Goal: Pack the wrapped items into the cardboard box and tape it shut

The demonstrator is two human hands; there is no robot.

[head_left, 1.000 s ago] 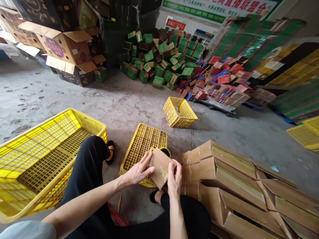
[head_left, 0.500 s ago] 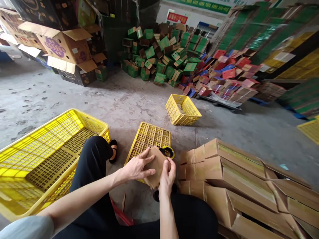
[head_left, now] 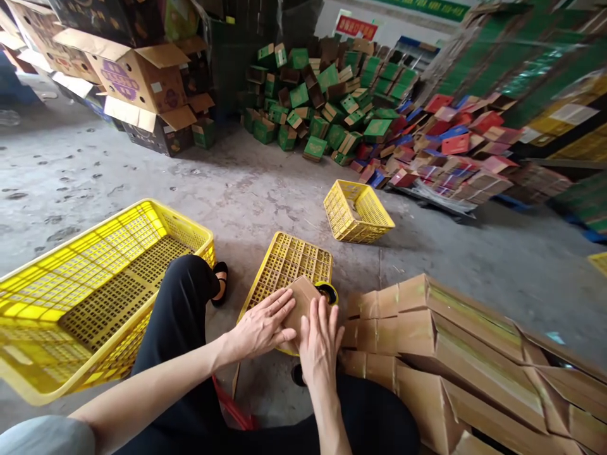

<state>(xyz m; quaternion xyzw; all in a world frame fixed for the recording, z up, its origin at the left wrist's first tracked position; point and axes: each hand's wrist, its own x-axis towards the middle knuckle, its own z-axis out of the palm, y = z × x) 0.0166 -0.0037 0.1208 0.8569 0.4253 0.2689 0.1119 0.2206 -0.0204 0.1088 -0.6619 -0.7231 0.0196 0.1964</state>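
Note:
A small brown cardboard box (head_left: 302,298) lies on an upturned yellow crate (head_left: 294,256) in front of me. My left hand (head_left: 265,323) rests on the box's left side with its fingers stretched out. Flat against its right side lies my right hand (head_left: 320,344), fingers extended and slightly apart. Both palms face down, and the hands cover much of the cardboard. Just past my right fingertips, a tape roll with a yellow and black rim (head_left: 327,292) sits on the crate, partly hidden by the box and hand.
A large yellow basket (head_left: 114,309) stands at my left, and a smaller yellow crate (head_left: 359,212) is farther ahead. Stacked folded cardboard boxes (head_left: 455,341) crowd my right knee. Green boxes (head_left: 315,148) and red and blue boxes (head_left: 455,144) are heaped at the back.
My right hand has gone from gripping the box's right edge to lying flat on it. My left hand stays on the box, its fingers now closer together. The view has shifted slightly.

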